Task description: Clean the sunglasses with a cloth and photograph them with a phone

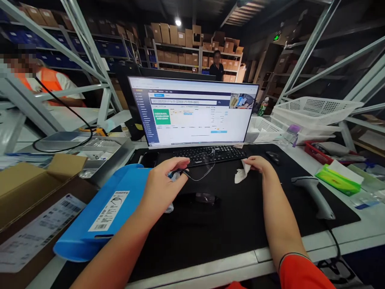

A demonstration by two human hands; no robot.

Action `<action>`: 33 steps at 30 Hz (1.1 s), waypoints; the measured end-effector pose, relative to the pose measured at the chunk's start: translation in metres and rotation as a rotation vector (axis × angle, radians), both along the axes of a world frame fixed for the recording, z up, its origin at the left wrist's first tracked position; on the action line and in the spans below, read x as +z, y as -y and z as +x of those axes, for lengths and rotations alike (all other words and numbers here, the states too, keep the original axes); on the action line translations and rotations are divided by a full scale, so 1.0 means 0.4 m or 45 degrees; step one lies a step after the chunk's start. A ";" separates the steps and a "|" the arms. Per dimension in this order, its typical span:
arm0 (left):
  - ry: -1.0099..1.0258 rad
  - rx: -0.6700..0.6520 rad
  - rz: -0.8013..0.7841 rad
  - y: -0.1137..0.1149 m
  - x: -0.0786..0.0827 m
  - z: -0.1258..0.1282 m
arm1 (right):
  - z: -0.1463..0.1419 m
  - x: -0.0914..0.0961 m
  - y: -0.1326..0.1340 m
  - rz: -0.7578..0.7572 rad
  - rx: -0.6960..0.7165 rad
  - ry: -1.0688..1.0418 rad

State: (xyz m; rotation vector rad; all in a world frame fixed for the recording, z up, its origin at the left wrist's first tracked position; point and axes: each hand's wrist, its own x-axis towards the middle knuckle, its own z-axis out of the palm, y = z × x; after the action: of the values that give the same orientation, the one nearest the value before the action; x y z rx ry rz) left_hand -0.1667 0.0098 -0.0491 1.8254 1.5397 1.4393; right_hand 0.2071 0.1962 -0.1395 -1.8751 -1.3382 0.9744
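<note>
My left hand [164,182] is pinched on the side of a pair of thin-rimmed clear glasses [202,162], holding them just above the black desk mat [228,224] in front of the keyboard [210,154]. My right hand [258,165] is closed on a small crumpled white wipe [241,174], a little to the right of the glasses. A second, dark pair of glasses [201,198] lies flat on the mat below them. A blue flat package with a white label [102,214] rests under my left forearm.
A lit monitor [192,110] stands behind the keyboard. A grey barcode scanner [315,194] and mouse [273,156] lie at right, with white baskets [315,110] and a green tissue pack [337,178]. Cardboard boxes [27,180] sit at left. Two other people stand in the background.
</note>
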 end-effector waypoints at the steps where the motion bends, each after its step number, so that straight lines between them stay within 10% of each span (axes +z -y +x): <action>1: 0.010 0.004 0.006 -0.002 -0.001 0.001 | 0.002 0.004 0.001 -0.029 -0.035 -0.035; 10: 0.151 0.040 0.072 -0.008 -0.009 0.003 | -0.064 0.156 0.039 0.281 -0.159 -0.553; 17: 0.174 0.130 0.198 0.004 -0.019 0.014 | -0.379 0.234 0.304 0.581 0.497 -1.397; 24: 0.053 0.103 0.250 0.026 -0.025 0.024 | -0.491 0.172 0.453 0.557 1.066 -1.158; 33: -0.454 0.162 0.542 0.043 -0.057 0.068 | -0.527 0.151 0.455 0.950 0.280 -1.039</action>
State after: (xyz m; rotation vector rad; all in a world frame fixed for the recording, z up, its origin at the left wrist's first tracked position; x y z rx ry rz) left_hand -0.1394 -0.0074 -0.0720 2.3768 1.6267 1.6707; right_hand -0.0039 0.0143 -0.0792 -0.6612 -1.1525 0.9919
